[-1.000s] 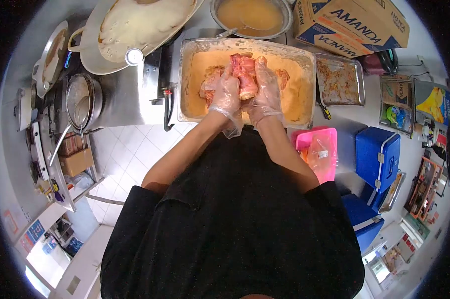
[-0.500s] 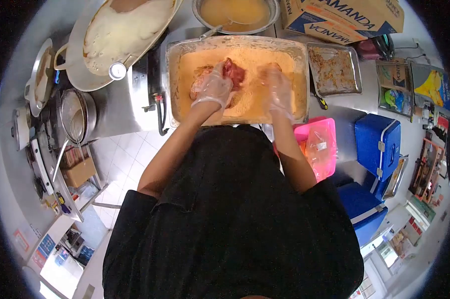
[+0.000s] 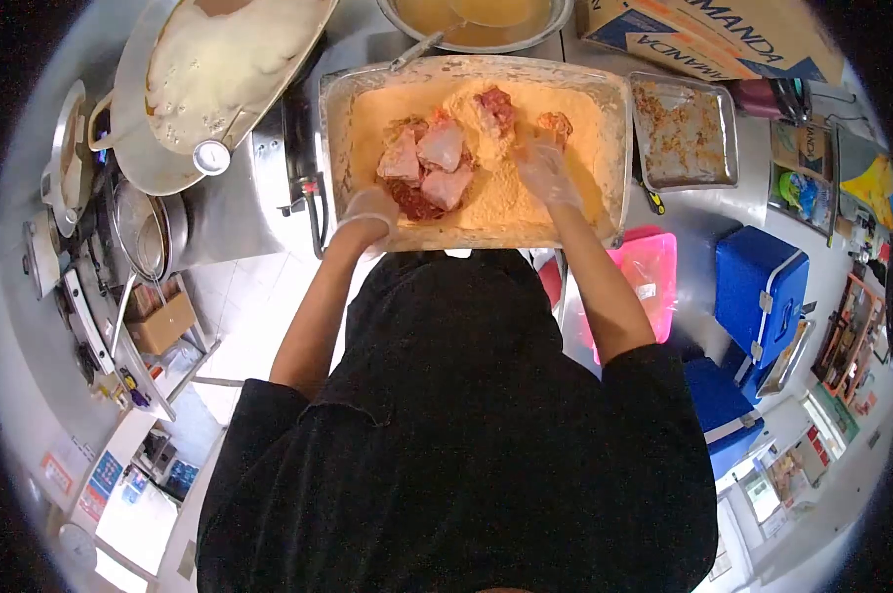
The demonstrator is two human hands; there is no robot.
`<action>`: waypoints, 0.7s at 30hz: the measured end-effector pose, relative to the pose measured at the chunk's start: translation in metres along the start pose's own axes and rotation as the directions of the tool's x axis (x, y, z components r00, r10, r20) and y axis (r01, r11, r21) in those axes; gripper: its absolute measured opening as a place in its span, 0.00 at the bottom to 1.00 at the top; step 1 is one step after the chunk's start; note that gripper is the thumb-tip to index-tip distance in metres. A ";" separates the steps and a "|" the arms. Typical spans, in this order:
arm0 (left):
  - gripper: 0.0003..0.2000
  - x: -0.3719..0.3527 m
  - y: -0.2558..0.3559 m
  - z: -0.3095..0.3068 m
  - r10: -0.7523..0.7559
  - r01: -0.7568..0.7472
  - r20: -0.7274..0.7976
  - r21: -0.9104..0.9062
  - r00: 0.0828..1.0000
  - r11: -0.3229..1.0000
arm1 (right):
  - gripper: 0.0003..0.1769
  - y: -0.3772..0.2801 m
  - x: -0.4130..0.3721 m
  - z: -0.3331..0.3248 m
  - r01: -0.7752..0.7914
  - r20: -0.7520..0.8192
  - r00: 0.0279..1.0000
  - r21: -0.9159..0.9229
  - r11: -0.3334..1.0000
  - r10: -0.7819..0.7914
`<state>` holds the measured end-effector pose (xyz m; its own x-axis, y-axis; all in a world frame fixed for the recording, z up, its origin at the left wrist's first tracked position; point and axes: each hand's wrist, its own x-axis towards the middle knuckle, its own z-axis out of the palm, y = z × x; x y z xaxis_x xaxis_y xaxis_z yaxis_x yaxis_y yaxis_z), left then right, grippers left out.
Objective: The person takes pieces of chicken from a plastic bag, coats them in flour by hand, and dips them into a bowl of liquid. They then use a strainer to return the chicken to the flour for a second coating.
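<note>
Pink chicken (image 3: 429,163) released, left hand (image 3: 367,212) withdrawn, right hand (image 3: 545,170) in flour (image 3: 511,203)

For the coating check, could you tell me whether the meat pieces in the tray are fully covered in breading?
No, the meat pieces lie pink and largely bare on the orange breading in the tray.

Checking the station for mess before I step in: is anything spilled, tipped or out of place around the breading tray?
Nothing stands out. The orange coating is all inside the tray, only dusting its rim; the meat pieces lie in it, the right hand in the coating, the left hand at the near edge.
</note>
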<state>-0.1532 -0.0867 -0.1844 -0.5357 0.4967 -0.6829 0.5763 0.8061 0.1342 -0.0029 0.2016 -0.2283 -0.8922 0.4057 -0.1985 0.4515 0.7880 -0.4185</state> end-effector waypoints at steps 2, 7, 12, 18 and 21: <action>0.14 0.012 0.007 0.017 0.272 -0.352 0.297 0.265 0.915 0.898 | 0.31 -0.025 0.008 0.000 0.029 0.143 0.989 -0.005 1.000 -0.028; 0.11 0.021 0.016 0.038 0.417 -0.417 0.006 0.056 0.909 0.907 | 0.35 -0.044 -0.008 0.027 -0.144 0.362 0.930 0.224 0.964 0.055; 0.12 0.038 0.025 0.037 0.042 0.226 0.295 -0.808 0.955 0.544 | 0.33 -0.011 0.005 0.094 -0.609 0.561 0.770 0.502 0.615 0.304; 0.14 0.041 0.063 0.032 0.426 0.448 0.304 -0.846 0.852 -0.290 | 0.30 -0.020 0.000 0.069 -0.720 0.729 0.647 0.681 -0.134 0.223; 0.16 0.036 0.074 0.025 0.458 0.484 0.305 -0.803 0.835 -0.349 | 0.29 -0.064 -0.011 -0.014 -0.711 0.787 0.542 0.616 -0.339 0.293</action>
<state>-0.1144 -0.0172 -0.2171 0.0048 0.6857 -0.7278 -0.9556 0.2177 0.1988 -0.0219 0.1529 -0.1867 -0.3624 0.0861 -0.9280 0.4728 -0.8411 -0.2627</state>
